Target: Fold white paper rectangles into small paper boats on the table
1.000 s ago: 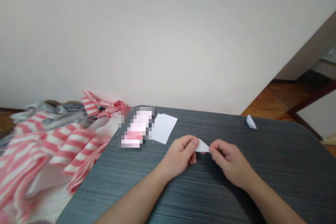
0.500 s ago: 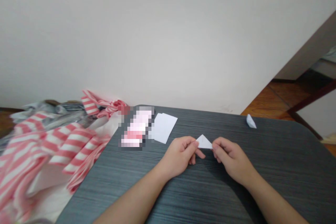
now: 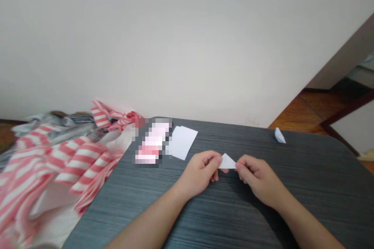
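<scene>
A small white folded paper (image 3: pixel 227 162), triangular in outline with its peak pointing away from me, is stretched between my two hands above the dark table. My left hand (image 3: pixel 203 171) pinches its left corner between thumb and fingers. On the opposite side, my right hand (image 3: pixel 255 175) grips the right corner the same way. Beyond my left hand lie white paper sheets (image 3: pixel 184 142), overlapping and flat. A small folded paper piece (image 3: pixel 279 135), shaped like a boat, rests near the table's far edge on the right.
The dark wood-grain table (image 3: pixel 152 210) has rounded corners and meets a pale wall (image 3: pixel 187 46). A pixelated pinkish rectangular item (image 3: pixel 153 142) lies left of the sheets. Red-and-white striped fabric (image 3: pixel 82 159) is heaped beside the table on the left.
The folded paper has tipped and dropped slightly toward me between my fingers. A finger of my left hand has drawn back beneath it. Both hands keep their hold.
</scene>
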The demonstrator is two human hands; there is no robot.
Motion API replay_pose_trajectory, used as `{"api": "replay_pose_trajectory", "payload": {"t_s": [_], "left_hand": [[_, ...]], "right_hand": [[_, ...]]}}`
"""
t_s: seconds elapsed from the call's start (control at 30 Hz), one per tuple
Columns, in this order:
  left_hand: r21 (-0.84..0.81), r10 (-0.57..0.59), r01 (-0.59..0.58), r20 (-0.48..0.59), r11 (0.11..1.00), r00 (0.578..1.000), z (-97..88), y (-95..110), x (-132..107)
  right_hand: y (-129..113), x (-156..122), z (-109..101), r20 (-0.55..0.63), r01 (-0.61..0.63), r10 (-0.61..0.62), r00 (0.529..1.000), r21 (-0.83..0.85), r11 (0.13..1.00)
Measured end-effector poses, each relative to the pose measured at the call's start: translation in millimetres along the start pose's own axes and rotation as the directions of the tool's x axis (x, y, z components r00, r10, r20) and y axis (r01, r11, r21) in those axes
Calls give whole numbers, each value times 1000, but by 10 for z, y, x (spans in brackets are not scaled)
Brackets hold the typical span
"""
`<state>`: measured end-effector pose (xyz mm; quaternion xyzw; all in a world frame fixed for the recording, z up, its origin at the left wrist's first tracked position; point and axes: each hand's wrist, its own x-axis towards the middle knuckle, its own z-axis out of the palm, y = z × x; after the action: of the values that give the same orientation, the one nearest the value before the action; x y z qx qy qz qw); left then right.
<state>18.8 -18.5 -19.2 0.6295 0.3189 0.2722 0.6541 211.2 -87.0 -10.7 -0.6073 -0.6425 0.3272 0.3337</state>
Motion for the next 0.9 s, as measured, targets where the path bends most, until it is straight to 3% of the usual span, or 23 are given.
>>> {"api": "replay_pose_trajectory", "payload": {"t_s": [0.17,0.33,0.9], "left_hand": [[-53,-26,22,-73,998,997,-2,-126,24],[-75,-26,17,-119,997,993,15,-121,35],[30,-79,80,-29,996,996,7,-47,5]], "right_hand": [[29,-5,13,-18,-16,16,1000,21,1000],[87,-4,6,-71,-48,51,996,40,998],[77,20,9,-108,-66,69,992,24,998]]}}
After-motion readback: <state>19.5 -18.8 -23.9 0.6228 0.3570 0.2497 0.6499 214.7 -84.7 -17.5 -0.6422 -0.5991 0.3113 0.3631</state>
